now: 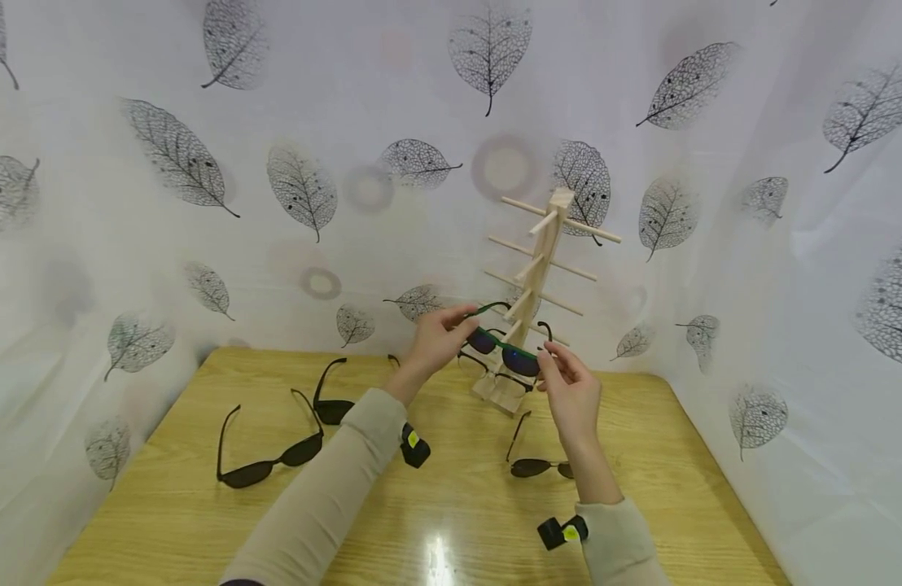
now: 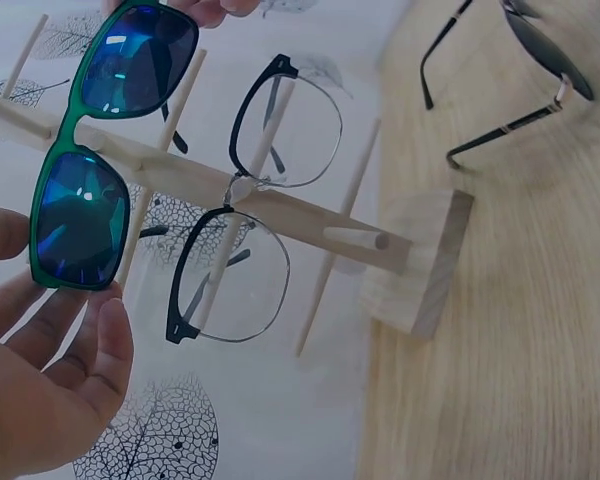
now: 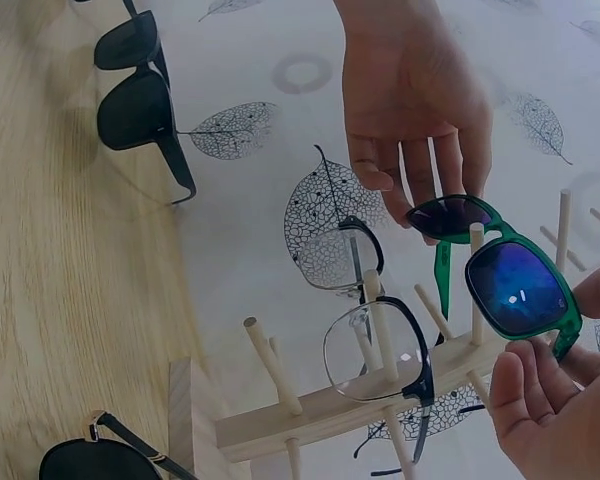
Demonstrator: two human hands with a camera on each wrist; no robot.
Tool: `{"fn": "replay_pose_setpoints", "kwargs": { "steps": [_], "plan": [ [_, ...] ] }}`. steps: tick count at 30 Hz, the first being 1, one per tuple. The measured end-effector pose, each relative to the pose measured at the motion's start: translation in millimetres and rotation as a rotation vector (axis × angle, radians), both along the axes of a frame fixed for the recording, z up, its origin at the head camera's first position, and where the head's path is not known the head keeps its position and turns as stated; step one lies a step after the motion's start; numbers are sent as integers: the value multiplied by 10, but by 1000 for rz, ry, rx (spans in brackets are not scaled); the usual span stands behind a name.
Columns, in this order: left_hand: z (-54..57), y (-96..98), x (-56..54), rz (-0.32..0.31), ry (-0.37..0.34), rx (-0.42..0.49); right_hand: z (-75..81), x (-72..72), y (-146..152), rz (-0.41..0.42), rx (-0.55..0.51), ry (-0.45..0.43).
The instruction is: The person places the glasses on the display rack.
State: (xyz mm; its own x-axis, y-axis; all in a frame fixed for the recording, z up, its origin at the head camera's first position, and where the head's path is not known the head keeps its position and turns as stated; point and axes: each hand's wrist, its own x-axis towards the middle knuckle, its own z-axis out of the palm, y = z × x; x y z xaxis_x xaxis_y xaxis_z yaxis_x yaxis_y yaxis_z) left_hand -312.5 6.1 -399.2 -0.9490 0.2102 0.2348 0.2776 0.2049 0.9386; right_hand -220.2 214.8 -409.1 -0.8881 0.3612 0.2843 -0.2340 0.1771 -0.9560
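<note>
Both hands hold a pair of green-framed sunglasses (image 1: pixel 520 361) with blue mirrored lenses, in front of a wooden eyewear rack (image 1: pixel 540 260). My left hand (image 1: pixel 436 342) pinches the left end of the frame beside the hinge. At the opposite end, my right hand (image 1: pixel 574 397) grips the frame corner between thumb and fingers. The temples point toward the rack, and in the right wrist view one peg (image 3: pixel 477 270) overlaps the bridge area. Just below, half-rim eyeglasses (image 2: pixel 180 275) with clear lenses and black brows sit on the rack's lower pegs.
Black sunglasses (image 1: pixel 253 474) lie with temples up on the wooden table (image 1: pixel 422 529) at left. Another dark pair (image 1: pixel 334 411) is partly behind the left sleeve. Thin-framed sunglasses (image 1: pixel 530 467) lie before the rack base (image 1: pixel 498 396). A leaf-print curtain (image 1: pixel 392 98) hangs behind.
</note>
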Motion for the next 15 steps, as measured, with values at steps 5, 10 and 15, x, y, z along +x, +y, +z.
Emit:
{"fn": "replay_pose_setpoints", "kwargs": {
  "steps": [5,10,15],
  "plan": [
    [-27,26,-12,15,6,3,-29,-25,6,-2,-27,-6],
    [-26,25,-7,22,-5,-3,-55,-43,17,-1,-21,-8],
    [-21,22,-3,16,-17,-5,-72,-57,29,5,-26,-8]
  ]
}}
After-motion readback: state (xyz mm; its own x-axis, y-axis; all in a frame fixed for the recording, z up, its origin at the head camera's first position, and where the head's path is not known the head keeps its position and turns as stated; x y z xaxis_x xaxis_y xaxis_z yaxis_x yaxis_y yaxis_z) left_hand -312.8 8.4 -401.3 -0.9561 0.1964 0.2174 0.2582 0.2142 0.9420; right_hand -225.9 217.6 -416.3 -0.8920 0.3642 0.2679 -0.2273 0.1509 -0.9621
